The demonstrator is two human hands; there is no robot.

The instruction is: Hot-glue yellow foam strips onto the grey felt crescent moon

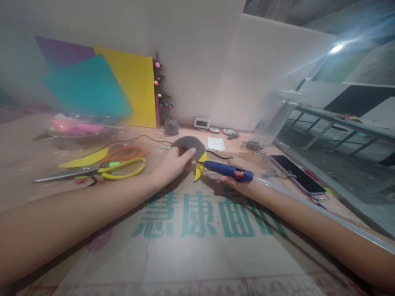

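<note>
My left hand (pixel 173 164) pinches a grey crescent-shaped foam piece (pixel 189 144) that has a yellow crescent (pixel 200 167) stuck under its lower end. My right hand (pixel 239 181) grips a blue glue gun (pixel 228 170) with an orange trigger. The gun's tip points left and touches the yellow part. A clear glue stick (pixel 308 203) sticks out behind the gun along my right forearm. Both hands rest over a cardboard sheet (pixel 200 246) with green printed characters.
Yellow-handled scissors (pixel 101 169), a yellow foam cutout (pixel 84 159) and a clear bowl (pixel 80 131) lie at left. Coloured foam sheets (pixel 101 86) lean on the wall. A phone (pixel 298 174) lies at right beside the table edge. A small clock (pixel 201 122) stands at the back.
</note>
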